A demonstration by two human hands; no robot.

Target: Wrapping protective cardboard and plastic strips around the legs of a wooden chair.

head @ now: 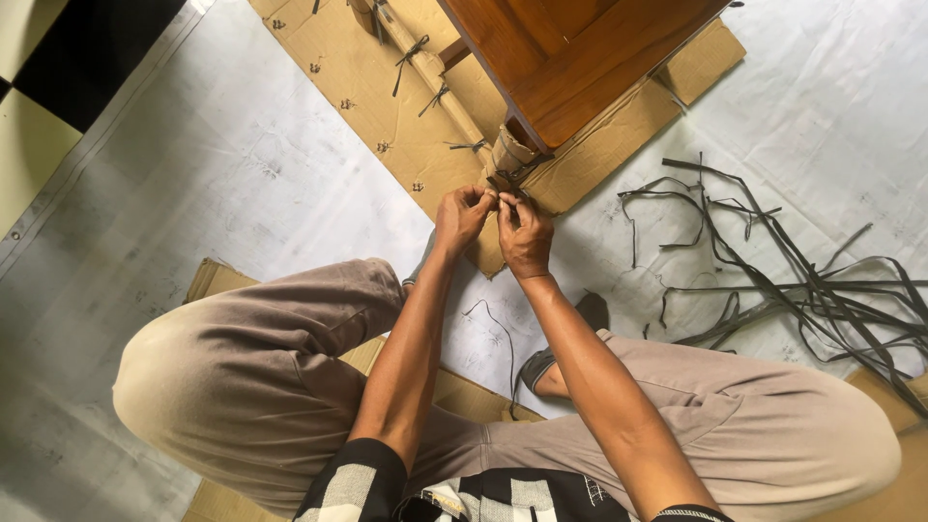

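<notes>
Left hand [462, 215] and right hand [525, 238] pinch thin dark strap [510, 181] at paper-wrapped leg [509, 150] of brown wooden furniture [570, 58]; fingers pressed together. Step seems strap tying; next needs firm pull near leg.

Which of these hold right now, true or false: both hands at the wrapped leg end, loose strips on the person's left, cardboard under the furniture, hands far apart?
1. Both hands, left hand and right hand, work at the wrapped leg end. True.
2. The loose dark strips lie on the person's left. False: on the right.
3. Cardboard lies under the wooden furniture. True.
4. The hands are far apart. False: close together, fingers almost meeting.
</notes>
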